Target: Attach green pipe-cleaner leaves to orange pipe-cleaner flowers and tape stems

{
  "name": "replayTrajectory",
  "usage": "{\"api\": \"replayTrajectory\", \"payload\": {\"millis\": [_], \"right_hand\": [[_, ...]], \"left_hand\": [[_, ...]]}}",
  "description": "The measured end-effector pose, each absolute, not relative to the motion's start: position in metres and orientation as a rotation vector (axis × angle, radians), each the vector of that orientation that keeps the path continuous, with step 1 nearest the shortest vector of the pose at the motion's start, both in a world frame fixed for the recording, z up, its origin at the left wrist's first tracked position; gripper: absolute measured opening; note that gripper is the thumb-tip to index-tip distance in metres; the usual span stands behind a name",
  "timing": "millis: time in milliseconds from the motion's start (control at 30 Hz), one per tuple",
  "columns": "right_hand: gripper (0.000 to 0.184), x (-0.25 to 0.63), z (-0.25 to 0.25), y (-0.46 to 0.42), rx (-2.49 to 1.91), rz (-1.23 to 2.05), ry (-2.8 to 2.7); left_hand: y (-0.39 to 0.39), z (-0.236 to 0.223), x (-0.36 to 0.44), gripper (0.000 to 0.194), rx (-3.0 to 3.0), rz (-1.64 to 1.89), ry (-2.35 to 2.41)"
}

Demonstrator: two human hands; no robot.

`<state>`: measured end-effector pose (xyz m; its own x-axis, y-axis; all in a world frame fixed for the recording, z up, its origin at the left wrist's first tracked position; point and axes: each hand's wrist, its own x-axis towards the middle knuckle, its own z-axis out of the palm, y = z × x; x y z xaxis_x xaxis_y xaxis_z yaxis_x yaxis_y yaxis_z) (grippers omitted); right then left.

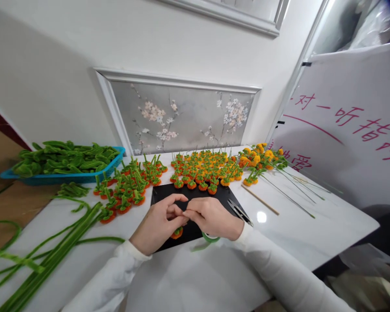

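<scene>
Chenille flower head point(177, 235), orange with green on top, sits at about seven o'clock from the spot where the two hands' fingertips meet, twelve being the far edge of the table point(299, 242). Of the pair, the left hand point(156, 223) is nearer: its thumb passes just above the flower head and covers part of the green. Whether thumb and flower head touch, or whether the latter rests fully on the black mat point(165, 193), I cannot tell. Its orange rim runs roughly from nine to three o'clock; any stem, and so the line of its long axis, is hidden by the fingers.

The right hand point(214, 216) comes in from four o'clock, thumb and forefinger drawn together in a pinch against the left fingertips. The left fingers are curled in towards the thumb. What lies inside either pinch is too small to make out, so I cannot say what is gripped.

Green tape roll point(211, 238) shows under the right hand, between four and five o'clock from the fingertips. Thread snips point(238, 211) lie at three o'clock, blades pointing towards ten. Finished-looking flower heads point(203, 186) stand with stems up at one o'clock.
</scene>
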<state>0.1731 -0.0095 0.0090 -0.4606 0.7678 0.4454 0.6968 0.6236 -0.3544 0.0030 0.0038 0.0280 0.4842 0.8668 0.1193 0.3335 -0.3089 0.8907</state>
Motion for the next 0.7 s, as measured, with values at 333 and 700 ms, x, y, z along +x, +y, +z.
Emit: {"api": "replayTrajectory", "payload": {"millis": [333, 700], "right_hand": [[0.019, 0.183, 0.013, -0.004, -1.21, 0.169, -2.246], [0.021, 0.262, 0.05, 0.004, -2.153, -0.327, -2.051]], "left_hand": [[0.014, 0.017, 0.001, 0.039, 1.835, 0.818, 0.951], [0.034, 0.005, -0.008, 0.03, 1.774, 1.177, 1.078]]}}
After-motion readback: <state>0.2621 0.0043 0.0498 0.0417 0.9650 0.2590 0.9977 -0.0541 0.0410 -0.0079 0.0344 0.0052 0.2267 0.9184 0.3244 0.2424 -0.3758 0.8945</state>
